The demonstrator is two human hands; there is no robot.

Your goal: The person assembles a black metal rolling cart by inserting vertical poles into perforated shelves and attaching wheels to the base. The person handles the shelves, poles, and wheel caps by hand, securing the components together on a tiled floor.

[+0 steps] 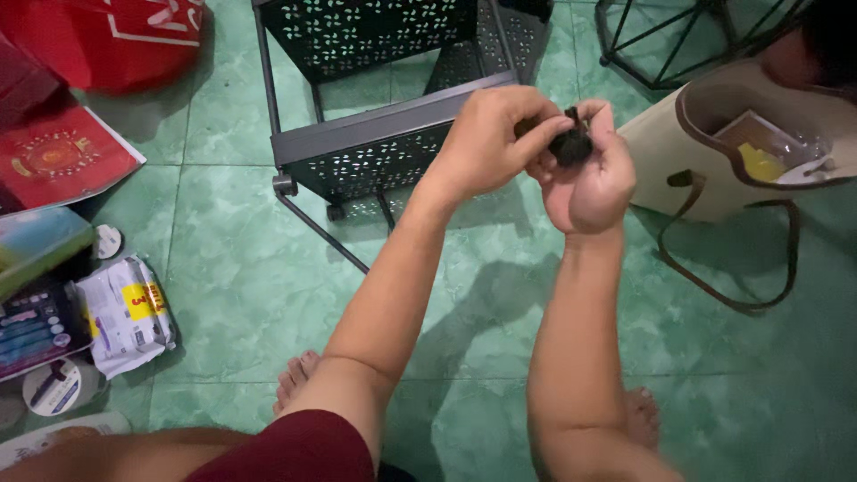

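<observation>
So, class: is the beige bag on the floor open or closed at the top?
Open. The beige bag lies with its mouth gaping, so a yellow item and clear packaging show inside; its brown strap trails loose on the green floor.

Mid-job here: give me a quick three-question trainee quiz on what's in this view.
1. True or false: both hands hold the small black part.
2. Which lies right of the hands? A) beige bag B) red cap C) white packet
3. Fill in: the black perforated metal rack stands on a green ____ floor.

Key:
1. True; left hand and right hand meet on it.
2. A, the beige bag.
3. Tiled; floor.
</observation>
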